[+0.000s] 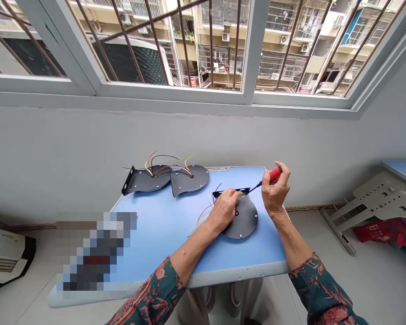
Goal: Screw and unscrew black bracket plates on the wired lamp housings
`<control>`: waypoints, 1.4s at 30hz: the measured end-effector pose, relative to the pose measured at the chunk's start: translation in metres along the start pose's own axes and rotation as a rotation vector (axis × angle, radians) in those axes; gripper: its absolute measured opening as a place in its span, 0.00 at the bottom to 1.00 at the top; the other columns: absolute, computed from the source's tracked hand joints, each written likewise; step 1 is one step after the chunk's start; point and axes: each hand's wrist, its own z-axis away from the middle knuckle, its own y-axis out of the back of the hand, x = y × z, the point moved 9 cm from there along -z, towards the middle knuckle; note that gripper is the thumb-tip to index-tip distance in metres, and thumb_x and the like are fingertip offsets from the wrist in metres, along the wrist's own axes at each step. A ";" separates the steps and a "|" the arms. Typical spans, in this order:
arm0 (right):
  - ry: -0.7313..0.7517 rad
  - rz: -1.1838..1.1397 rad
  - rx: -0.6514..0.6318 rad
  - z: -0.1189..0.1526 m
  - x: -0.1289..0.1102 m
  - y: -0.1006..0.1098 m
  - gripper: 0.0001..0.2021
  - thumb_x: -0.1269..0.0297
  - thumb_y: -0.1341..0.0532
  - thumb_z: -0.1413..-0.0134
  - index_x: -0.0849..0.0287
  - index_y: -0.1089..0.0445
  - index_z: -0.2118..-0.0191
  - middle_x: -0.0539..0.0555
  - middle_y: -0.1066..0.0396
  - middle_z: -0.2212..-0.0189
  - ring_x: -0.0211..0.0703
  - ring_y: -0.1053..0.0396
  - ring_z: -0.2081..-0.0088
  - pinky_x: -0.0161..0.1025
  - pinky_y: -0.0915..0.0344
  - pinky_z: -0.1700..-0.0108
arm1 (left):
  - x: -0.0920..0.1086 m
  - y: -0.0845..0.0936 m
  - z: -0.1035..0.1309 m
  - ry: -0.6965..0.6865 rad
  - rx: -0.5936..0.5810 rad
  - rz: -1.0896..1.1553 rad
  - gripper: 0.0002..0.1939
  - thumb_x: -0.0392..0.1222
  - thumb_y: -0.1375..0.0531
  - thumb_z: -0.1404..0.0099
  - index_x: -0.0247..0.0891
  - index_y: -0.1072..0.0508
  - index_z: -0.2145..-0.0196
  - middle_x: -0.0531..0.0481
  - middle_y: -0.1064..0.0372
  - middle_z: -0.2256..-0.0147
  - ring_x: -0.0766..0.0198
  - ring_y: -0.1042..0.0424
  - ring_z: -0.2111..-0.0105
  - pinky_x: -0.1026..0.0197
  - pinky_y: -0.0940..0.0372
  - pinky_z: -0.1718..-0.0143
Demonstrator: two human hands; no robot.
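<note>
Gripping a red-handled screwdriver (pixel 275 174) in the right hand (pixel 276 194), right of frame centre, slanting it down-left to the flange (pixel 217 194) of a round black plate (pixel 244 223), lower centre-right on the blue counter (pixel 149 253). Resting the left hand (pixel 225 207) on that plate; impossible to tell whether pinching.

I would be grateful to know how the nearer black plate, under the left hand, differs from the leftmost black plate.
The nearer plate has its rounded end toward the person; the leftmost plate has its rounded end toward the right. The left hand touches the nearer plate, while neither hand touches the leftmost plate. The nearer plate's wires trail leftward; the leftmost plate's arch above it. Both are black, with a flange and thin coloured wires.
</note>
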 end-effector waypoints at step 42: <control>0.262 -0.033 -0.368 0.000 -0.022 -0.045 0.17 0.56 0.42 0.32 0.55 0.36 0.43 0.45 0.33 0.74 0.36 0.41 0.80 0.35 0.39 0.73 | -0.012 -0.006 -0.031 0.193 -0.091 0.405 0.15 0.32 0.45 0.31 0.40 0.18 0.58 0.51 0.22 0.70 0.64 0.26 0.72 0.64 0.33 0.63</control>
